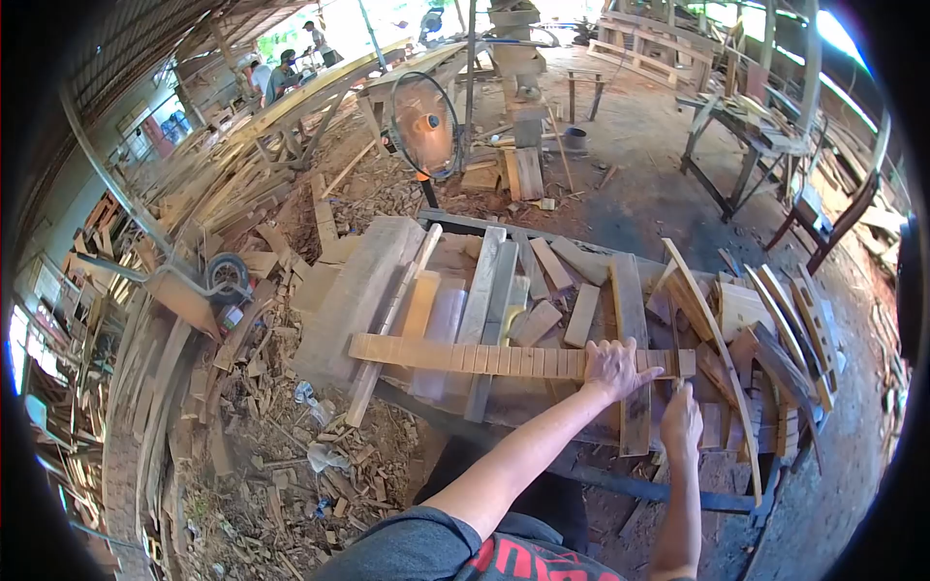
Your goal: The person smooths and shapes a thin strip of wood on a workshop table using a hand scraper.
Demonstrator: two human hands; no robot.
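Sleeve [395,544], then notched slat [484,359], axis crosswise, perhaps bowed.

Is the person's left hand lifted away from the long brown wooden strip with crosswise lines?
No, the left hand rests on the brown wooden strip.

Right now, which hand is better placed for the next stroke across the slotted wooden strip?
Probably the right hand: it seems to grip a thin tool that crosses the slotted wooden strip near its right end. The left hand rests on the strip, apparently steadying it.
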